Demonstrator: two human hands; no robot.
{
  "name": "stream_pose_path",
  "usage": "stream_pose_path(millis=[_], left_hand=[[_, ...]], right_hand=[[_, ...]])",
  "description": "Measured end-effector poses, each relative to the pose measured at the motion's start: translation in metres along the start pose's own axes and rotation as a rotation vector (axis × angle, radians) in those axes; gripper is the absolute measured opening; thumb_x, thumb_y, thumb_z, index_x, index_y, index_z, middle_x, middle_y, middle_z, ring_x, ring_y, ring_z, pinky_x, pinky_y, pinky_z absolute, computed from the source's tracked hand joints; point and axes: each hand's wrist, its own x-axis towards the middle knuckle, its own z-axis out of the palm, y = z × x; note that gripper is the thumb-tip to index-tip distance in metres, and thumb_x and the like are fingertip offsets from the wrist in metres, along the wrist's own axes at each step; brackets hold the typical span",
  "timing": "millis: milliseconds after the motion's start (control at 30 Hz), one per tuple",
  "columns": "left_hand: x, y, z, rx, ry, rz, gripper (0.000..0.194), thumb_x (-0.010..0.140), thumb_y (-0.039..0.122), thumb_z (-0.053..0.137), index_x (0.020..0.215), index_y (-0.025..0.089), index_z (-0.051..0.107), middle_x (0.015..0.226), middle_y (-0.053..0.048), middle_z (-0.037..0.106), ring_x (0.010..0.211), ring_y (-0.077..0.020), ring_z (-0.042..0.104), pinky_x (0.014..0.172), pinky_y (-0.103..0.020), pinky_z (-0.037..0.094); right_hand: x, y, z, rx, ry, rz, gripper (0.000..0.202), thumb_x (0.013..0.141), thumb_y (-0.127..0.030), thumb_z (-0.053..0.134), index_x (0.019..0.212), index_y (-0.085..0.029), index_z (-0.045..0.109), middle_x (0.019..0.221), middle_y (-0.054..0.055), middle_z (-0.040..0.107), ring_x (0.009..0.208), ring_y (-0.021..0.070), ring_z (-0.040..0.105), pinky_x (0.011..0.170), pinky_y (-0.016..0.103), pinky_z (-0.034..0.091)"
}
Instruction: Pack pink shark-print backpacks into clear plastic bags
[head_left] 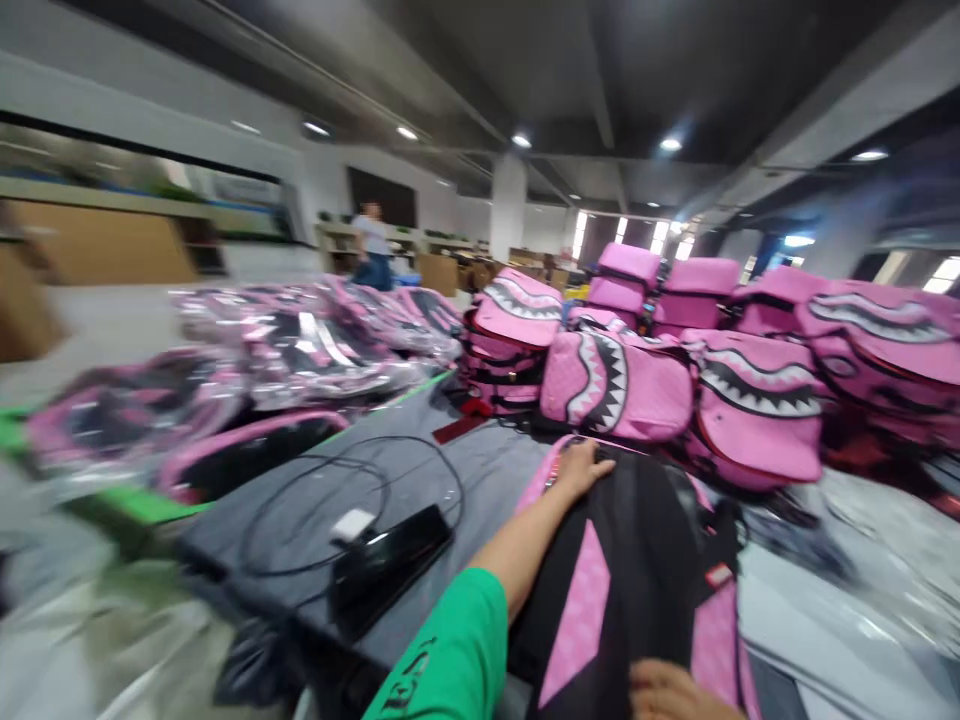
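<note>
A pink and black backpack (637, 560) lies on the grey table covering with its black back panel and straps facing up. At its top edge, my left hand (579, 472) is closed over the rim, the thumb resting on the black panel. My right hand (679, 690) is cut off by the bottom of the view and slightly blurred. Its visible fingers lie stretched out against the lower part of the same backpack. A small red and white tag (718, 575) shows on the right strap.
Pink backpacks with shark-mouth prints (761, 405) are piled behind and to the right. Plastic-wrapped backpacks (300, 345) lie at left. A black phone (397, 560), a white charger (352, 525) and a looped cable sit left of my arm. A person (371, 245) stands far back.
</note>
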Motion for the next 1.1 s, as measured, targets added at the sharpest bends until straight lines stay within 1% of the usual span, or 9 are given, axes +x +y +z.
stream_pose_path(millis=[67,200,267,333,500,667,767,900,1100], left_hand=[[-0.003,-0.008,0.008,0.065,-0.050,0.005,0.021,0.082,0.037,0.071,0.080,0.017,0.064,0.074,-0.004,0.064,0.073,-0.0213,0.059,0.065,-0.028,0.039],[0.008,-0.004,0.005,0.234,-0.150,0.093,0.031,0.085,0.037,0.069,0.102,0.011,0.064,0.082,-0.013,0.066,0.083,-0.0308,0.063,0.075,-0.036,0.045],[0.005,0.011,0.003,0.307,-0.130,0.181,0.041,0.086,0.031,0.067,0.119,0.009,0.059,0.100,-0.019,0.065,0.101,-0.0362,0.060,0.087,-0.044,0.044],[-0.004,0.028,0.007,0.349,-0.101,0.290,0.047,0.086,0.025,0.065,0.129,0.011,0.054,0.119,-0.023,0.060,0.118,-0.0394,0.052,0.098,-0.050,0.039],[-0.018,0.064,0.040,0.279,-0.239,0.579,0.028,0.088,0.018,0.062,0.115,0.024,0.065,0.117,-0.009,0.067,0.115,-0.0273,0.056,0.100,-0.042,0.042],[-0.013,0.086,0.068,0.047,-0.239,0.756,0.064,0.085,0.017,0.064,0.146,0.028,0.045,0.151,-0.010,0.046,0.135,-0.0241,0.044,0.107,-0.038,0.039],[-0.011,0.096,0.077,-0.004,-0.358,0.936,0.043,0.087,0.023,0.063,0.130,0.026,0.061,0.136,-0.009,0.059,0.127,-0.0262,0.050,0.105,-0.041,0.038],[-0.005,0.107,0.071,0.080,-0.441,1.009,0.015,0.089,0.018,0.059,0.096,0.023,0.071,0.093,-0.003,0.069,0.101,-0.0208,0.059,0.102,-0.041,0.036],[-0.021,0.111,0.044,0.158,-0.271,1.089,0.014,0.096,0.027,0.057,0.093,0.020,0.069,0.101,-0.007,0.069,0.113,-0.0235,0.054,0.112,-0.044,0.023]], right_hand=[[-0.008,0.004,-0.033,-0.019,0.146,0.092,0.027,0.094,-0.052,0.058,0.097,-0.028,0.071,0.100,0.007,0.071,0.091,0.0220,0.066,0.083,0.035,0.054],[0.014,0.041,-0.103,-0.237,0.697,0.447,0.037,0.087,-0.057,0.062,0.079,-0.021,0.064,0.068,0.006,0.065,0.068,0.0232,0.065,0.067,0.033,0.049],[0.035,0.066,-0.122,-0.150,0.731,0.720,0.039,0.086,-0.057,0.063,0.080,-0.019,0.060,0.052,0.002,0.058,0.052,0.0202,0.060,0.055,0.029,0.044],[0.057,0.083,-0.129,-0.061,0.720,0.802,0.040,0.086,-0.058,0.062,0.079,-0.019,0.056,0.045,-0.002,0.052,0.041,0.0172,0.054,0.048,0.026,0.040],[0.082,0.064,-0.131,-0.088,0.821,0.576,0.027,0.085,-0.045,0.062,0.080,-0.022,0.049,0.051,-0.006,0.051,0.045,0.0118,0.050,0.050,0.023,0.037],[0.055,0.014,-0.122,-0.281,0.840,0.123,0.026,0.077,-0.044,0.065,0.080,-0.022,0.051,0.054,-0.008,0.041,0.050,0.0104,0.039,0.051,0.024,0.029],[0.037,0.005,-0.110,-0.326,0.796,0.100,0.024,0.077,-0.043,0.063,0.081,-0.022,0.053,0.051,-0.009,0.038,0.046,0.0101,0.035,0.050,0.025,0.025],[0.028,0.011,-0.112,-0.290,0.861,0.129,0.028,0.077,-0.049,0.061,0.079,-0.022,0.054,0.054,-0.007,0.041,0.049,0.0114,0.037,0.050,0.025,0.027],[0.030,0.018,-0.130,-0.184,0.837,0.150,0.033,0.078,-0.053,0.057,0.082,-0.020,0.058,0.059,-0.004,0.045,0.054,0.0122,0.039,0.052,0.025,0.030]])
